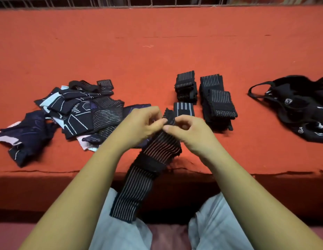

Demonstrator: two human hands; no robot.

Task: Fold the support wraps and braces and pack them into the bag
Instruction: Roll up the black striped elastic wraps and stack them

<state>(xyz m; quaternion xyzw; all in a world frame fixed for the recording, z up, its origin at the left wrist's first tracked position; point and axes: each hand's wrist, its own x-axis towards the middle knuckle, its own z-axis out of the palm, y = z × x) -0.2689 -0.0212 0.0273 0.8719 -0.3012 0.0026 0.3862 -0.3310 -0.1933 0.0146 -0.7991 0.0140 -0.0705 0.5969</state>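
A long black wrap with thin white stripes (pixel 139 184) runs from my hands down over the table's front edge onto my lap. My left hand (pixel 140 126) and my right hand (pixel 190 131) both pinch its top end, close together. A loose heap of black, white and purple braces (pixel 75 112) lies to the left. Folded striped wraps stand in two stacks (pixel 186 87) (pixel 218 103), with one small folded wrap (pixel 184 109) just behind my hands. The black bag (pixel 299 107) lies at the far right with its strap spread out.
The orange-red cloth-covered table (pixel 157 51) stretches far behind the items. A metal grid fence (pixel 157 1) runs along its back edge. The front edge (pixel 48 173) drops just before my light trousers.
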